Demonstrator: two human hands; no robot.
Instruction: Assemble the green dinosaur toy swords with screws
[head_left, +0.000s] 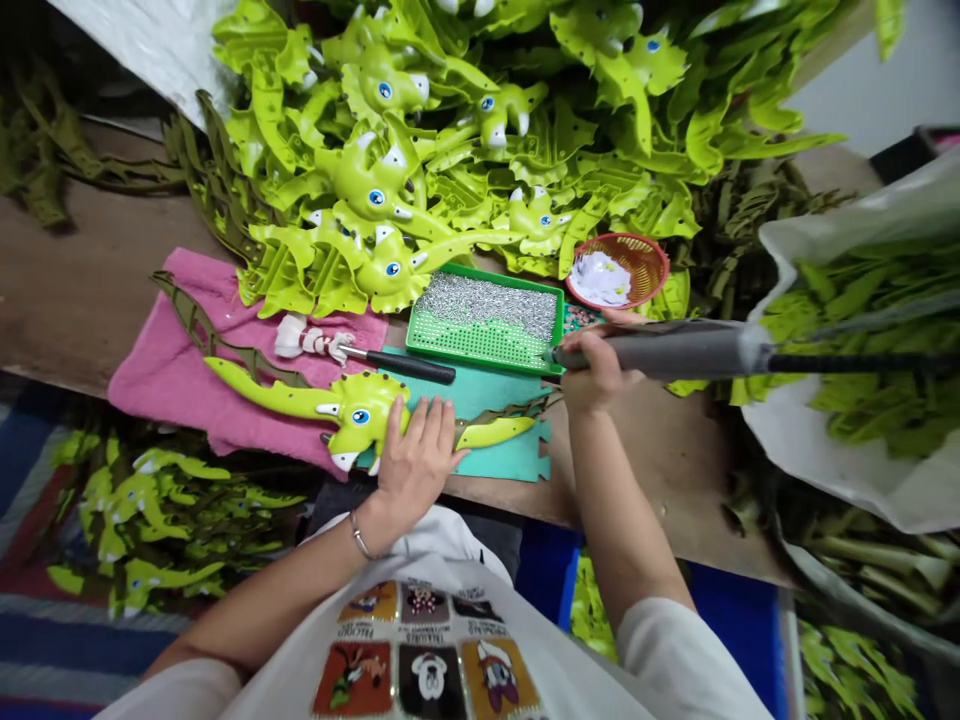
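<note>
My left hand (420, 455) lies flat, fingers stretched out, on a lime-green toy dinosaur shell (360, 415) with a blue eye and white horns. The shell rests across a teal foam mat (502, 465) and a pink towel (172, 370). Wrapped in my right hand (596, 370) is a grey electric screwdriver (675, 348), its tip at the right end of a green tray (472, 345) and its cord running right. Small silver screws (495, 302) fill the tray's far part. A black-handled hammer (412, 366) with a cloth-wrapped head lies between tray and shell.
A big heap of lime-green dinosaur shells (375, 170) covers the far side. An orange-red basket (649, 270) with white bits stands beyond my right hand. At the right, a white sack (780, 420) holds green parts. More shells (142, 500) lie below the table's left edge.
</note>
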